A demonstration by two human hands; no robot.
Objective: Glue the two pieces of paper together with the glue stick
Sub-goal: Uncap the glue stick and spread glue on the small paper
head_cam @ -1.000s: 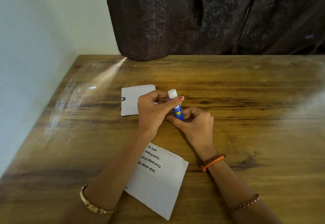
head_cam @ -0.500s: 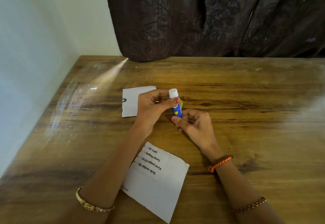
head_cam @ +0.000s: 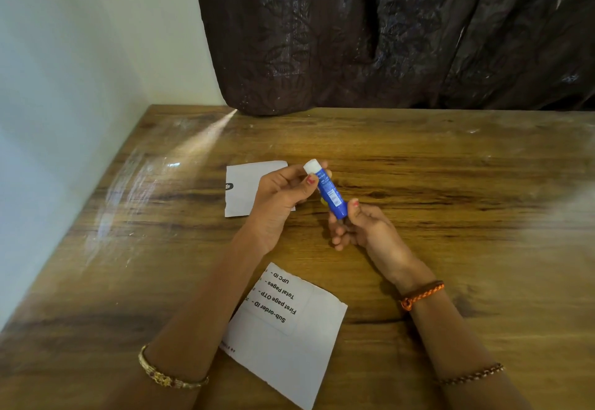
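Note:
A blue glue stick [head_cam: 330, 194] with a white end [head_cam: 311, 166] is held tilted above the wooden table [head_cam: 450, 184], between both hands. My left hand [head_cam: 280, 200] pinches its upper white end with thumb and fingers. My right hand [head_cam: 360, 226] grips its lower blue end with the fingertips. A small white paper [head_cam: 241, 184] lies flat behind my left hand, partly hidden by it. A larger white paper [head_cam: 289, 338] with printed text lies nearer me, under my left forearm.
A dark patterned curtain [head_cam: 386, 39] hangs along the table's far edge. A pale wall [head_cam: 64, 87] runs down the left side of the table. Bare wood spreads to the right of my hands.
The glue stick has been lifted and tilted, its label side now showing. My right hand has slid down to the stick's lower end and risen off the table.

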